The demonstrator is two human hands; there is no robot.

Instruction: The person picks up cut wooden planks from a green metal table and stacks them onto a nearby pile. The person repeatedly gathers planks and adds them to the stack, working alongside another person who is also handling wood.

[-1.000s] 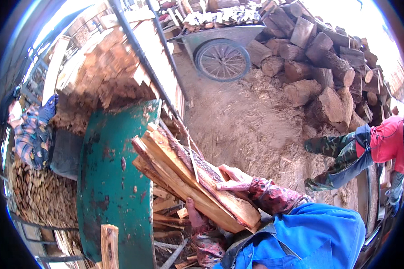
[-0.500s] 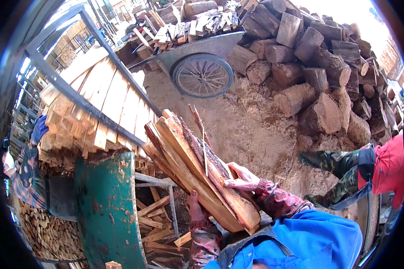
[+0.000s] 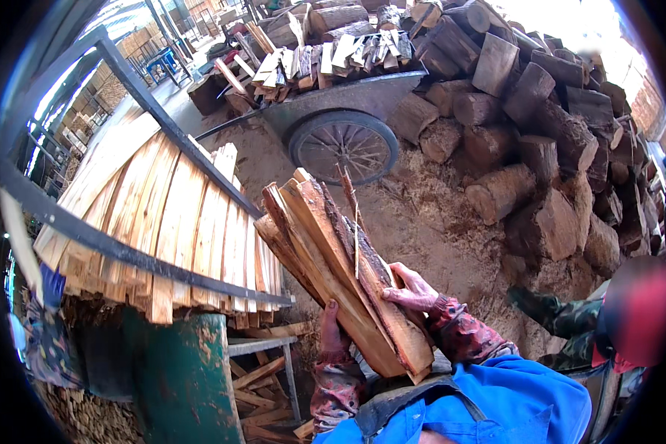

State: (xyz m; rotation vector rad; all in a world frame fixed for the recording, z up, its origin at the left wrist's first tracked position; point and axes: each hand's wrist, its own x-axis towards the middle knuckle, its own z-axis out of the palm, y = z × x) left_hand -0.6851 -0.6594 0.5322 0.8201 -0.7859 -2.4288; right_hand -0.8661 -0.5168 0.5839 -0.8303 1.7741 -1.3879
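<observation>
Several rough wooden slabs (image 3: 314, 244), some edged with dark bark, lie bunched together across my hands in front of my body. My left hand (image 3: 334, 331) grips the bundle from its left side, thumb up along the edge. On the other side my right hand (image 3: 413, 290) is closed round the bark-edged slab, with its thumb on top. The fingers under the wood are hidden. A thin loose strip of bark (image 3: 356, 237) sticks up from the bundle. Its far end points toward a stack of pale sawn boards (image 3: 152, 200) within a dark metal frame (image 3: 144, 260).
A green metal panel (image 3: 181, 370) stands at the lower left, beside scattered offcuts (image 3: 263, 374). Ahead is a wheeled cart (image 3: 377, 92) loaded with wood pieces; a large log pile (image 3: 499, 192) rises right. One person's blue-gloved hand (image 3: 52, 286) is far left; another person in red (image 3: 640, 311) stands right.
The view has shifted, so the board stack and frame appear lower and larger. My hands keep the same hold on the slabs. At far left, a pale board now shows by the other person's glove.
</observation>
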